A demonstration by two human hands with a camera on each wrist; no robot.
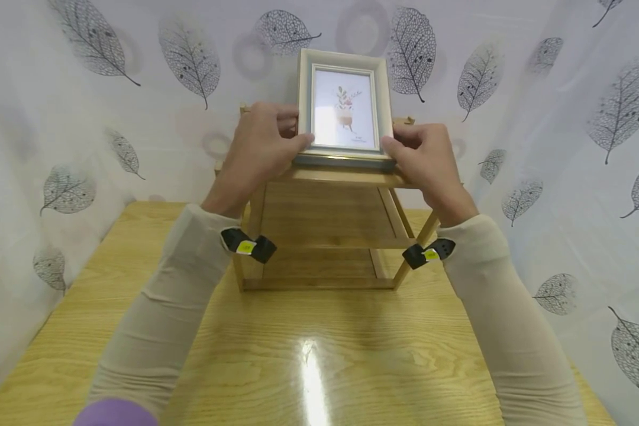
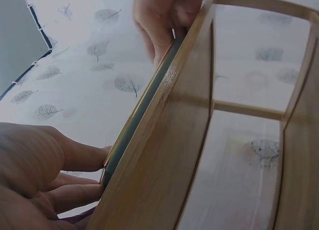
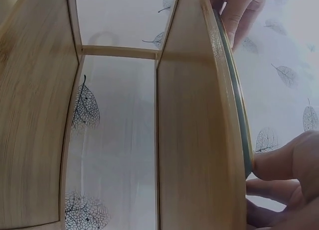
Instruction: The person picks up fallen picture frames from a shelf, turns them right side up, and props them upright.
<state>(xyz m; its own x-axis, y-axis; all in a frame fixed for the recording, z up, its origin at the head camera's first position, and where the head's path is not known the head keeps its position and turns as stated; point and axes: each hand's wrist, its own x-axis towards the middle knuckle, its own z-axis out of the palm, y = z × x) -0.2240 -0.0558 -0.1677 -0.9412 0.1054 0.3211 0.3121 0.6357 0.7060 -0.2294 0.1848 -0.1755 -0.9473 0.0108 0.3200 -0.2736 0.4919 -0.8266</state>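
Observation:
A picture frame with a cream front, blue-green sides and a small plant picture stands, leaning slightly back, on the top shelf of a wooden rack. My left hand grips its lower left side, thumb on the front edge. On the opposite side my right hand holds the lower right corner, thumb likewise in front. In the left wrist view the frame's blue-green edge lies along the shelf's front edge. The right wrist view shows the same edge against the shelf; the fingers behind are partly hidden.
The rack rests on a shiny wood-grain table. A white curtain printed with dark leaves hangs behind and at both sides. Part of a round purple thing shows at the lower left edge.

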